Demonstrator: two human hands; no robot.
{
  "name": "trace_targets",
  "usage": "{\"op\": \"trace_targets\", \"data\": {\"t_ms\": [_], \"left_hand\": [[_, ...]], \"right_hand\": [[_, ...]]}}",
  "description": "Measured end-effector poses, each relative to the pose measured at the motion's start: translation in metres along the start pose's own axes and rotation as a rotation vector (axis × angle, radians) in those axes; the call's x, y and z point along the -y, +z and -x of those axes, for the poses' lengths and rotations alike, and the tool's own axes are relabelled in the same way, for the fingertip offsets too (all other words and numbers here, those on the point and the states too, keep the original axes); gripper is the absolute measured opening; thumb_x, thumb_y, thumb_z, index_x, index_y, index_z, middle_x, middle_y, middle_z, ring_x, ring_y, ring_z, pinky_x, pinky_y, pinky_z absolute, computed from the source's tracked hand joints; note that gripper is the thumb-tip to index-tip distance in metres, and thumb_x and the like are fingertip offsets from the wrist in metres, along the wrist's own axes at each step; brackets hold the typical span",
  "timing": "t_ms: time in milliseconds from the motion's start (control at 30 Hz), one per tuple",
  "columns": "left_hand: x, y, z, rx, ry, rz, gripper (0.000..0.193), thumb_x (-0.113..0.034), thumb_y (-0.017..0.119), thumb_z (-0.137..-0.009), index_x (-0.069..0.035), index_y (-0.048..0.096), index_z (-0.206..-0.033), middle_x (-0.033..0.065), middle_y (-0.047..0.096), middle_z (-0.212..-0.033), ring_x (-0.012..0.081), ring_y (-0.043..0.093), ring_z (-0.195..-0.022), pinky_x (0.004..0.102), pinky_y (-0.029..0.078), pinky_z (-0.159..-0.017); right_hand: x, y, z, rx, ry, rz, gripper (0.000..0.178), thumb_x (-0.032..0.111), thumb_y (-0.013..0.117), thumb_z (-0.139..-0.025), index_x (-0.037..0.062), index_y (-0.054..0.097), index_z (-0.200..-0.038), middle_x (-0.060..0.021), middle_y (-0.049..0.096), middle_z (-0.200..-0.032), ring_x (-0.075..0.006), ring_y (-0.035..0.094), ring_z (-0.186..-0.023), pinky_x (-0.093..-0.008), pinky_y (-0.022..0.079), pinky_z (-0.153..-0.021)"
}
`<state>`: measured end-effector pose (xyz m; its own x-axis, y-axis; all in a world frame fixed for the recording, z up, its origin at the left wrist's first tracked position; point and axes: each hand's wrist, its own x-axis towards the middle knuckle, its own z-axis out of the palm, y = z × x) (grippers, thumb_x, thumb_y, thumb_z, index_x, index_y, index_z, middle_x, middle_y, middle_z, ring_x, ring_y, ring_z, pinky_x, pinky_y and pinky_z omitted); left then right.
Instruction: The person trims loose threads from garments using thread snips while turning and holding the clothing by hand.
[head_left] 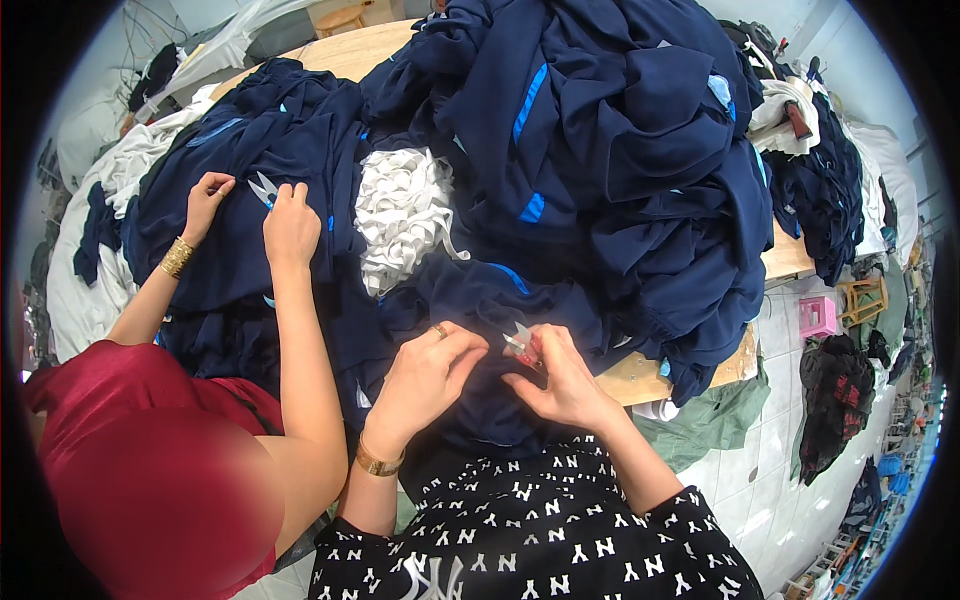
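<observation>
Low over a navy garment (485,405) with bright blue trim, both of my hands are raised. My left hand (425,378), with a gold ring and bracelet, has thumb and fingertips pinched together; anything between them is too small to make out. Small thread snips (518,343) with red handles sit in my right hand (567,378), blades pointing up and left. A small gap separates the snips from my left fingertips. The garment spreads below both hands, and its lower part hangs toward my lap.
A tall heap of navy garments (620,140) covers the wooden table (350,52). White fabric strips (400,215) are piled left of it. At my left, a co-worker in a red top holds scissors (264,190) over navy cloth. A pink stool (817,316) stands at right.
</observation>
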<state>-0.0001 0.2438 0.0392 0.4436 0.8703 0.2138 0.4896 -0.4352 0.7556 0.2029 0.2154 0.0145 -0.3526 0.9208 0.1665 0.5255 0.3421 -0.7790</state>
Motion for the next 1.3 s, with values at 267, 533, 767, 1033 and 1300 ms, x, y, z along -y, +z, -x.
{"op": "trace_targets", "data": {"t_ms": [267, 533, 767, 1033, 1300], "left_hand": [[-0.006, 0.008, 0.011, -0.195, -0.058, -0.011, 0.003, 0.002, 0.061, -0.083, 0.001, 0.061, -0.086, 0.0093, 0.060, -0.074, 0.0184, 0.061, -0.062, 0.0272, 0.045, -0.048], [-0.010, 0.011, 0.019, -0.245, -0.040, 0.012, 0.005, 0.002, 0.060, -0.083, -0.001, 0.058, -0.087, 0.0128, 0.060, -0.078, 0.0315, 0.060, -0.067, 0.0360, 0.048, -0.057], [-0.019, 0.009, 0.024, -0.245, 0.040, -0.085, 0.007, 0.002, 0.061, -0.082, -0.002, 0.057, -0.087, 0.0119, 0.058, -0.077, 0.0307, 0.059, -0.064, 0.0354, 0.047, -0.055], [-0.020, 0.012, 0.030, -0.143, -0.059, 0.030, 0.009, 0.001, 0.061, -0.082, -0.001, 0.056, -0.089, 0.0131, 0.056, -0.079, 0.0313, 0.058, -0.070, 0.0369, 0.048, -0.061], [-0.019, 0.009, 0.030, -0.072, -0.055, -0.044, 0.009, -0.002, 0.063, -0.081, -0.002, 0.056, -0.088, 0.0124, 0.055, -0.078, 0.0308, 0.057, -0.074, 0.0374, 0.047, -0.065]], "right_hand": [[0.004, 0.005, 0.000, -0.172, -0.344, 0.085, 0.035, -0.001, 0.076, -0.065, 0.0099, 0.045, -0.080, -0.0040, 0.060, -0.091, -0.0243, 0.055, -0.085, -0.0341, 0.039, -0.073], [0.010, -0.023, 0.011, -0.017, 0.161, -0.141, 0.037, 0.033, 0.066, -0.084, 0.0031, 0.045, -0.083, -0.0113, 0.052, -0.067, -0.0289, 0.054, -0.059, -0.0346, 0.041, -0.053], [0.023, -0.058, -0.008, 0.222, 0.135, 0.106, 0.049, 0.048, 0.064, -0.083, 0.0026, 0.047, -0.075, -0.0158, 0.054, -0.056, -0.0378, 0.057, -0.056, -0.0411, 0.042, -0.051], [0.006, -0.051, -0.011, 0.213, -0.157, 0.387, 0.048, 0.051, 0.060, -0.084, 0.0068, 0.051, -0.067, -0.0080, 0.054, -0.053, -0.0297, 0.055, -0.048, -0.0355, 0.040, -0.043], [-0.001, -0.045, -0.011, 0.205, -0.241, 0.405, 0.047, 0.051, 0.060, -0.083, 0.0079, 0.054, -0.067, -0.0066, 0.054, -0.052, -0.0277, 0.054, -0.045, -0.0346, 0.038, -0.041]]}}
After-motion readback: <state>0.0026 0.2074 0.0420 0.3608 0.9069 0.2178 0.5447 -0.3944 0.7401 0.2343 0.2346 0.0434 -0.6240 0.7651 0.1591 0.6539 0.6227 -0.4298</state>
